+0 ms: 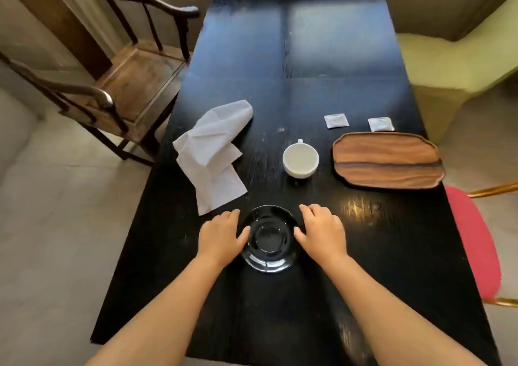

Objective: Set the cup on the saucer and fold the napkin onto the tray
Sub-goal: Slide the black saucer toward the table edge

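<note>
A glossy black saucer (269,239) lies on the black table (378,253) in front of me. My left hand (221,235) rests flat at its left rim and my right hand (322,232) at its right rim, thumbs touching the edge. A white cup (300,158) stands empty beyond the saucer, handle pointing away. A crumpled white napkin (214,152) lies unfolded to the left of the cup. An oval wooden tray (388,163) sits bare to the right of the cup.
Two small white sachets (336,120) (380,123) lie behind the tray. A wooden armchair (117,79) stands left of the table. A red-cushioned seat (473,242) is at the right edge, a yellow-green upholstered chair (448,65) beyond it.
</note>
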`<state>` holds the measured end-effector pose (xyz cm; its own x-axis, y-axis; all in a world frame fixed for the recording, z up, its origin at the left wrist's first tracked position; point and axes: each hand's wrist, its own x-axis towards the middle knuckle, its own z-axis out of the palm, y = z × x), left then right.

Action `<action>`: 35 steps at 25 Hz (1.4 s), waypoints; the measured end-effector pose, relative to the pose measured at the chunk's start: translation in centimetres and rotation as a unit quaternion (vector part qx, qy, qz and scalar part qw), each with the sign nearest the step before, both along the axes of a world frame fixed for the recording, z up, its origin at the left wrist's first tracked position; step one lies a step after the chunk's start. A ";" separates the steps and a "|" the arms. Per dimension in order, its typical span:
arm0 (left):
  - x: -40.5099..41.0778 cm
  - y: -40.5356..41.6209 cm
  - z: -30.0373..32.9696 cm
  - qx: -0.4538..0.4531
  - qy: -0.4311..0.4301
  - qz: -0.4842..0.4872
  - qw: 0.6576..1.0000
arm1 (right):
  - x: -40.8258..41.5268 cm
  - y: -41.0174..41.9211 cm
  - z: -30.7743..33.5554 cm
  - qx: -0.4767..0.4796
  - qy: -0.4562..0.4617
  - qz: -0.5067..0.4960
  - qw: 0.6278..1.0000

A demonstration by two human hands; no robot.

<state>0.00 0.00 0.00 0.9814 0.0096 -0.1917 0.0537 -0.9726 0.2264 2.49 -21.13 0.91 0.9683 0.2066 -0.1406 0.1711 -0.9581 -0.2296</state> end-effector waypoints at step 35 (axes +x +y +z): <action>3.3 -28.3 -1.2 -0.435 0.143 0.185 0.869 | -0.8 -27.5 -1.7 0.305 0.090 -0.358 0.878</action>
